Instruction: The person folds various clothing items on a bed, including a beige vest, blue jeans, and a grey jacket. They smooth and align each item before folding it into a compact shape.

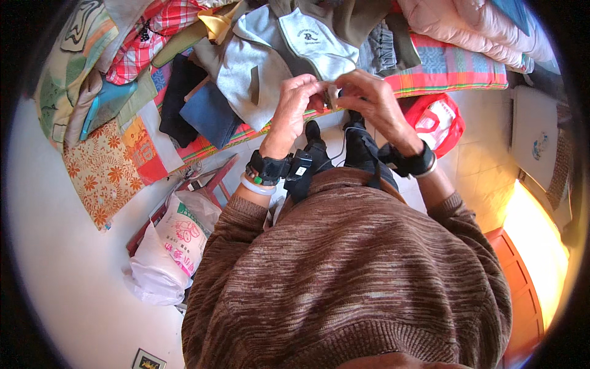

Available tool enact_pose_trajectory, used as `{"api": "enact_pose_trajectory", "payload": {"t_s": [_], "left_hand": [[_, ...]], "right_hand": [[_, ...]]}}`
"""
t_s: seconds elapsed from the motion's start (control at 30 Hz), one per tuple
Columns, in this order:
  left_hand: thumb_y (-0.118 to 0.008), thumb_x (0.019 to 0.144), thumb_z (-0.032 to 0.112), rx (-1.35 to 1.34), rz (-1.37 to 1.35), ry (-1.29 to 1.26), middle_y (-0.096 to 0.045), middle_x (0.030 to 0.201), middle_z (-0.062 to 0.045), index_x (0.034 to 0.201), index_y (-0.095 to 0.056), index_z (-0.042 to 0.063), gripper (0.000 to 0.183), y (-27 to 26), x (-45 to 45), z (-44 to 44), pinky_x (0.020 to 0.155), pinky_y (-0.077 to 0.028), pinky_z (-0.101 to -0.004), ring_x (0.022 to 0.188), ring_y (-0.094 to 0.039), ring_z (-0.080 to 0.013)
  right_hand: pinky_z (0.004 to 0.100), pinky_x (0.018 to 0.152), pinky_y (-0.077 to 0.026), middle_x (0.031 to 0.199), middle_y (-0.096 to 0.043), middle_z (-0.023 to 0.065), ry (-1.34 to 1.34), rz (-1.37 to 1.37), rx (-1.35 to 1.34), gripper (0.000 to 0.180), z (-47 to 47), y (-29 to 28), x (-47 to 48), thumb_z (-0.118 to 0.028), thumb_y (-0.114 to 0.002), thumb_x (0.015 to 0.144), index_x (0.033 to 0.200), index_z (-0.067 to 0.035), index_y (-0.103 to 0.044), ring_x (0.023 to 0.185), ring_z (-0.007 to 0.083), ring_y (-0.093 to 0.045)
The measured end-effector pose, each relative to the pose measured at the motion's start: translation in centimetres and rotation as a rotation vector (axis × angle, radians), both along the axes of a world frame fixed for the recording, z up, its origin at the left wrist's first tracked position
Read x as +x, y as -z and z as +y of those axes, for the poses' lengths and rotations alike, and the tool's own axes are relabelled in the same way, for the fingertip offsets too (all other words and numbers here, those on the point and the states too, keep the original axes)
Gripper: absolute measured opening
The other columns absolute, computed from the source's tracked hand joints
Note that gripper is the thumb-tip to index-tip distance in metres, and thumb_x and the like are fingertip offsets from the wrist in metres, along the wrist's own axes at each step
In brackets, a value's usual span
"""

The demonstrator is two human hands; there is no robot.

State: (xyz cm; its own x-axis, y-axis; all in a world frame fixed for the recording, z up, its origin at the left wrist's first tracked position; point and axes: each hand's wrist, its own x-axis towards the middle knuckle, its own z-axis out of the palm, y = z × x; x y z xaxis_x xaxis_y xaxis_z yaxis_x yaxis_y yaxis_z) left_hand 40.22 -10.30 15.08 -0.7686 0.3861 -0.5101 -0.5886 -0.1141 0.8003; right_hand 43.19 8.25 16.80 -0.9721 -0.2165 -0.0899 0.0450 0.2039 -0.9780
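Note:
My left hand (297, 94) and my right hand (368, 94) meet in front of me, above the near edge of the bed. Between their fingertips is a small pale item (331, 97); it is too small and too covered by fingers to name. Just beyond my hands lies a light grey garment (253, 69) with a dark slit in it. A pale panel with dark print (315, 44) lies beside it. To the left of my left hand, folded blue cloth (207, 110) and black cloth (179, 101) rest at the bed's edge.
More clothes, among them a red checked cloth (159, 34), are heaped on the striped mattress (456, 64). A pink quilt (461, 20) lies far right. Below stands a red bag (445, 122). Left, a printed white sack (177, 235) leans by a dark red wooden frame (223, 177).

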Motion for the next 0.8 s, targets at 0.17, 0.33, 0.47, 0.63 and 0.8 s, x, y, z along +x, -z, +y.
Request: {"api": "enact_pose_trajectory", "payload": {"t_s": [0.17, 0.33, 0.47, 0.63, 0.8], "left_hand": [[-0.049, 0.084, 0.018, 0.090, -0.007, -0.090, -0.057, 0.068, -0.003, 0.078, -0.060, 0.004, 0.018, -0.1, 0.2, -0.6, 0.052, -0.046, -0.0238, 0.057, -0.054, -0.0103], [-0.054, 0.080, 0.017, 0.064, -0.064, -0.187, -0.053, 0.058, -0.003, 0.071, -0.060, 0.003, 0.018, -0.2, 0.2, -1.6, 0.045, -0.041, -0.0225, 0.050, -0.051, -0.0103], [-0.055, 0.079, 0.018, 0.151, -0.098, -0.199, -0.053, 0.059, -0.004, 0.070, -0.059, 0.003, 0.018, -0.5, 0.5, -2.5, 0.045, -0.041, -0.0240, 0.050, -0.052, -0.0131], [-0.056, 0.078, 0.017, 0.188, -0.113, -0.173, -0.054, 0.060, -0.003, 0.069, -0.058, 0.005, 0.015, -0.5, 1.6, -3.8, 0.049, -0.044, -0.0236, 0.051, -0.052, -0.0120], [-0.054, 0.082, 0.018, 0.284, -0.074, -0.118, -0.058, 0.069, -0.002, 0.077, -0.060, 0.005, 0.015, 1.3, 2.2, -5.5, 0.054, -0.046, -0.0236, 0.059, -0.056, -0.0112]], "right_hand": [[0.0316, 0.065, -0.049, 0.079, -0.059, 0.0115, -0.223, 0.101, 0.142, 0.026, -2.2, -1.5, -2.2, -0.002, -0.068, 0.068, 0.094, 0.000, -0.062, 0.072, 0.0223, -0.060], [0.0341, 0.061, -0.047, 0.076, -0.058, 0.0125, -0.177, 0.252, 0.229, 0.028, -4.1, -2.5, -2.5, -0.009, -0.073, 0.063, 0.087, -0.001, -0.060, 0.069, 0.0262, -0.059], [0.0367, 0.061, -0.046, 0.073, -0.056, 0.0131, -0.152, 0.234, 0.364, 0.032, -5.7, -3.0, -2.2, -0.015, -0.075, 0.061, 0.083, -0.001, -0.057, 0.067, 0.0290, -0.057], [0.0364, 0.059, -0.046, 0.071, -0.057, 0.0159, -0.180, 0.204, 0.435, 0.023, -7.7, -3.2, -1.2, -0.009, -0.068, 0.065, 0.080, 0.001, -0.054, 0.066, 0.0295, -0.058], [0.0403, 0.062, -0.047, 0.076, -0.060, 0.0201, -0.153, 0.138, 0.471, 0.023, -9.3, -2.9, -0.3, -0.010, -0.067, 0.066, 0.081, 0.002, -0.055, 0.072, 0.0359, -0.061]]}}
